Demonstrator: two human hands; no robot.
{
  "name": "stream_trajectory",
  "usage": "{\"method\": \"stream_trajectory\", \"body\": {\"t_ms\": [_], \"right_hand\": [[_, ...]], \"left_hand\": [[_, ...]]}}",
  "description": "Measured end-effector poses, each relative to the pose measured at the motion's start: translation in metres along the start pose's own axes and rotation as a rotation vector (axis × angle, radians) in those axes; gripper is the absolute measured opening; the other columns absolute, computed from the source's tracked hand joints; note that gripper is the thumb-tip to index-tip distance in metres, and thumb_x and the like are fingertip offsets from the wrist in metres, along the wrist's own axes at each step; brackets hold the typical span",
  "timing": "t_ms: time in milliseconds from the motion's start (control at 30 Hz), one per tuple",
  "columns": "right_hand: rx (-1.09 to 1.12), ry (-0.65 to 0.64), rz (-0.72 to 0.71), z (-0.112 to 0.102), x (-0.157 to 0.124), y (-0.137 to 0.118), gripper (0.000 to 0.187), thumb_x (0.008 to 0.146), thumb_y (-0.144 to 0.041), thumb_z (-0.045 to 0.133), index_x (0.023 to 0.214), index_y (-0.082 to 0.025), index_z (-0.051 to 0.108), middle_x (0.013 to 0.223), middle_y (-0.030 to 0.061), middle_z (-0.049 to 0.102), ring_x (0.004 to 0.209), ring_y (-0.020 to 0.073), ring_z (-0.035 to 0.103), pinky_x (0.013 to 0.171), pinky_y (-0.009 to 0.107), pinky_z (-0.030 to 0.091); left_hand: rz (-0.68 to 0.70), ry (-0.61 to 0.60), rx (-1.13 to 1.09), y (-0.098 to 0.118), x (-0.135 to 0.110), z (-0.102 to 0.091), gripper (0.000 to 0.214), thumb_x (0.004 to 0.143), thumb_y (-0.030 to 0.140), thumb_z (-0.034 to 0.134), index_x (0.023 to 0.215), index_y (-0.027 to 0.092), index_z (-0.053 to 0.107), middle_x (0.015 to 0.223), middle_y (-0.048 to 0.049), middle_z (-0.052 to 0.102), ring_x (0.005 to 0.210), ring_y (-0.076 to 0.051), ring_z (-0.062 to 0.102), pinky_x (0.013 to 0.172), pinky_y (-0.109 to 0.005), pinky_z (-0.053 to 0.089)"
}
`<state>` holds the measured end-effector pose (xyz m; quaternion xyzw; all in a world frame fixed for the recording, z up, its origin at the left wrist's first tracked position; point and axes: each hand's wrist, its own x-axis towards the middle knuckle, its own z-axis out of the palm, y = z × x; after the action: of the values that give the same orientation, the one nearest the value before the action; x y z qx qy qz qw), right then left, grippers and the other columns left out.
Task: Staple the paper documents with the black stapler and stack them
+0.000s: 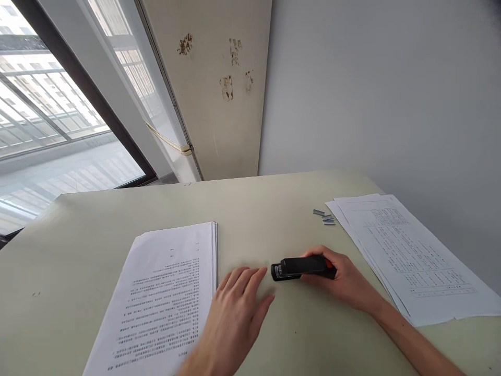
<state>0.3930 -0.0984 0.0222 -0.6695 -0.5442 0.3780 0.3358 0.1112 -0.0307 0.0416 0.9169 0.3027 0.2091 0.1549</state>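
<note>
A black stapler (303,266) with a red patch at its rear lies level over the table, its front end pointing left. My right hand (340,279) is wrapped round the back part of it. My left hand (238,305) is held flat just left of the stapler's front, fingers stretched out, with nothing in it. Beside that hand, on the left, is a thick stack of printed sheets (164,292); the wrist overlaps its right edge. Several strips of staples (326,217) lie beyond the stapler, to the right.
Another pile of printed sheets (407,256), fanned a little, lies on the right of the pale green table (254,209). Behind the table stand a grey wall (352,94) and a beige panel (219,130) with worn patches. A window (50,115) is at the left.
</note>
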Motion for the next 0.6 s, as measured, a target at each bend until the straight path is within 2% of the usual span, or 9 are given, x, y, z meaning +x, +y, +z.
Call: {"method": "stream_trajectory", "body": {"t_ms": [100, 167, 333, 600], "right_hand": [[0.003, -0.056, -0.027, -0.002, -0.002, -0.001, 0.031, 0.094, -0.052, 0.076, 0.116, -0.031, 0.067, 0.108, 0.0008, 0.076, 0.094, 0.0227, 0.068, 0.083, 0.033, 0.053], [-0.005, -0.066, -0.080, -0.007, -0.003, 0.002, 0.033, 0.099, -0.055, 0.068, 0.122, -0.031, 0.066, 0.115, 0.0020, 0.075, 0.097, 0.0232, 0.069, 0.084, 0.034, 0.053], [-0.085, 0.071, -0.202, -0.017, -0.004, 0.015, 0.032, 0.114, -0.049, 0.041, 0.120, -0.031, 0.067, 0.117, 0.0052, 0.073, 0.106, 0.0247, 0.066, 0.092, 0.037, 0.050], [-0.073, 0.031, -0.192, -0.021, -0.004, 0.019, 0.033, 0.115, -0.045, 0.038, 0.119, -0.031, 0.068, 0.114, 0.0056, 0.070, 0.105, 0.0249, 0.064, 0.088, 0.038, 0.051]], "left_hand": [[-0.033, 0.006, -0.067, -0.004, 0.015, 0.011, 0.042, 0.099, 0.030, 0.075, 0.138, 0.023, 0.060, 0.121, -0.0065, 0.074, 0.108, -0.028, 0.071, 0.088, -0.045, 0.062], [-0.038, 0.007, -0.085, -0.008, 0.022, 0.018, 0.043, 0.096, 0.031, 0.080, 0.135, 0.023, 0.063, 0.120, -0.0068, 0.073, 0.106, -0.028, 0.069, 0.089, -0.045, 0.060], [-0.056, -0.005, -0.150, -0.019, 0.024, 0.027, 0.031, 0.095, 0.033, 0.080, 0.125, 0.027, 0.072, 0.115, -0.0054, 0.068, 0.102, -0.025, 0.065, 0.089, -0.042, 0.057], [-0.079, 0.016, -0.181, -0.019, 0.021, 0.030, 0.027, 0.095, 0.033, 0.080, 0.121, 0.028, 0.074, 0.113, -0.0050, 0.067, 0.099, -0.024, 0.063, 0.089, -0.041, 0.054]]}}
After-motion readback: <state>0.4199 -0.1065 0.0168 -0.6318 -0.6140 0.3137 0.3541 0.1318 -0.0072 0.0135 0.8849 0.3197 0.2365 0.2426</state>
